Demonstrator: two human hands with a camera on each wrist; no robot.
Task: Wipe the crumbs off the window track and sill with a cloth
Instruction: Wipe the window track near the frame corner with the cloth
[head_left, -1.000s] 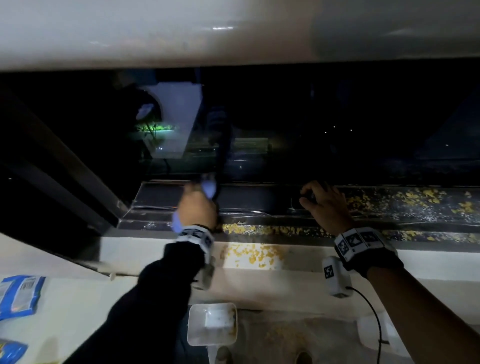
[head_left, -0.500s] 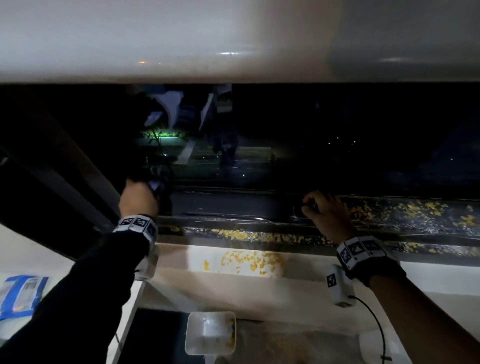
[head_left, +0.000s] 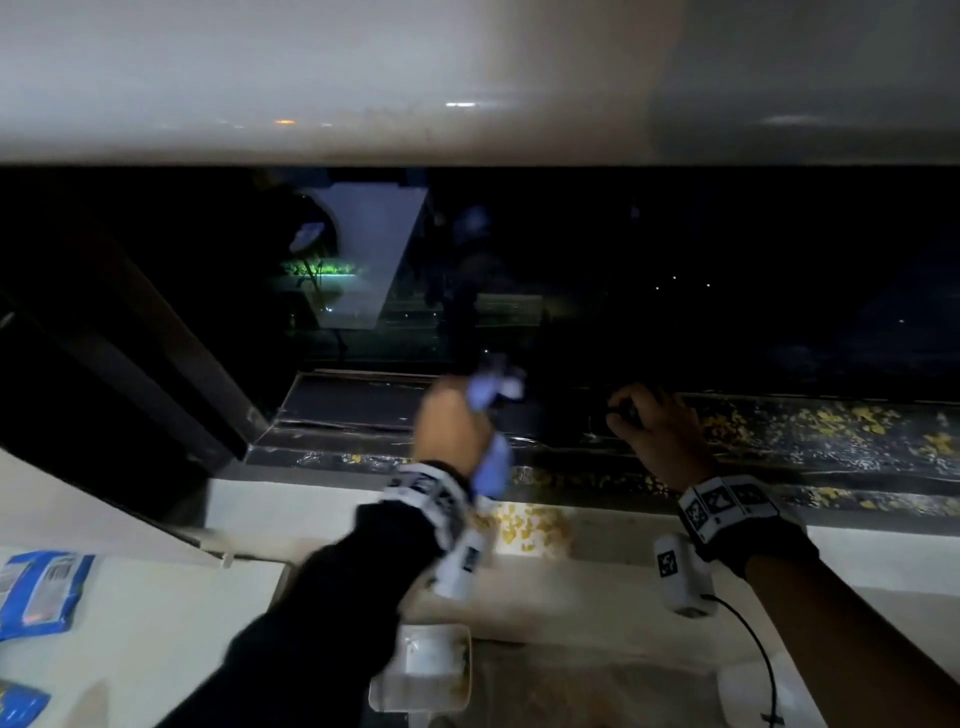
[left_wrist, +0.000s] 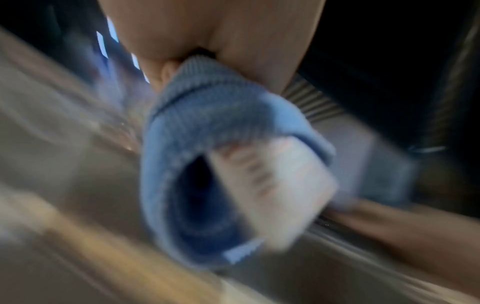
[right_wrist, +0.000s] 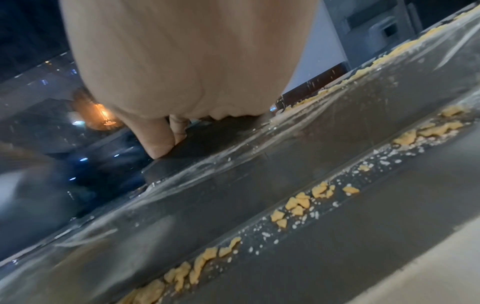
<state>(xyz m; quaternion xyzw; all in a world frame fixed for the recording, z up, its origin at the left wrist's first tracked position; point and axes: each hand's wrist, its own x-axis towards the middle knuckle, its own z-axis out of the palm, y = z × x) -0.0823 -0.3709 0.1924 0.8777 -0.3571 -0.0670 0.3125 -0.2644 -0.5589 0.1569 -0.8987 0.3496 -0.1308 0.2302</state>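
My left hand (head_left: 456, 421) grips a bunched blue cloth (head_left: 491, 395) over the dark window track (head_left: 353, 410), left of centre. The left wrist view is motion-blurred; the cloth (left_wrist: 207, 144) hangs from the fist with a white label (left_wrist: 275, 185). My right hand (head_left: 652, 423) has its fingers curled on the dark edge of the window frame (head_left: 626, 413); in the right wrist view the thumb (right_wrist: 158, 139) presses on that dark rail (right_wrist: 187, 152). Yellow crumbs (head_left: 841, 421) litter the track to the right, line the front groove (right_wrist: 298, 203), and lie in a pile (head_left: 524, 525) on the white sill (head_left: 291, 509).
A white dustpan-like tray (head_left: 423, 670) sits below the sill between my arms. Blue packets (head_left: 41, 592) lie on the white surface at the left. A slanted dark window post (head_left: 156, 353) bounds the track's left end. Dark glass stands behind the track.
My left hand swung from the track's far left end back to the right, towards the middle, still holding the cloth. My right hand stayed on the frame.
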